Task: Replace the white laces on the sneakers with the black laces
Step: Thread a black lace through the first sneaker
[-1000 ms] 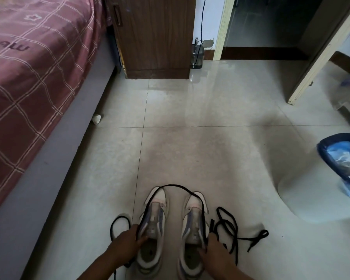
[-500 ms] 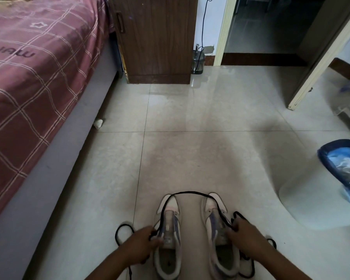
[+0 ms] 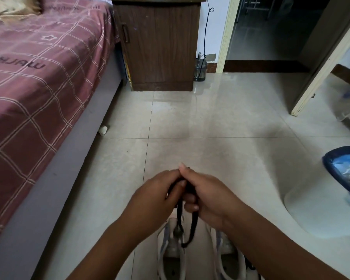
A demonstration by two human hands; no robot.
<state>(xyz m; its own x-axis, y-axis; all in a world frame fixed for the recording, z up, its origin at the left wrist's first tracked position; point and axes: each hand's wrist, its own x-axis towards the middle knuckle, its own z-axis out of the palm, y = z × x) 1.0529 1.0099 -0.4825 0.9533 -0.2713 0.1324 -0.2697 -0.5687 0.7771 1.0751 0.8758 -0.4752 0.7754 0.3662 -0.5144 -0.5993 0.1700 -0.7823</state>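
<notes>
Left hand (image 3: pixel 156 196) and right hand (image 3: pixel 206 196) together grip a black lace (image 3: pixel 193 229) above the sneakers (image 3: pixel 171 249). Step: evening the lace ends. Next, probably, threading the eyelets, which needs a fine pinch.

1. The forearms covered much of both sneakers (image 3: pixel 173 251), and the bottom edge cut off their heels.
2. The black lace (image 3: pixel 192 229) vanished inside the fingers (image 3: pixel 187 201).
3. The right edge cropped the blue bin (image 3: pixel 331 158).
</notes>
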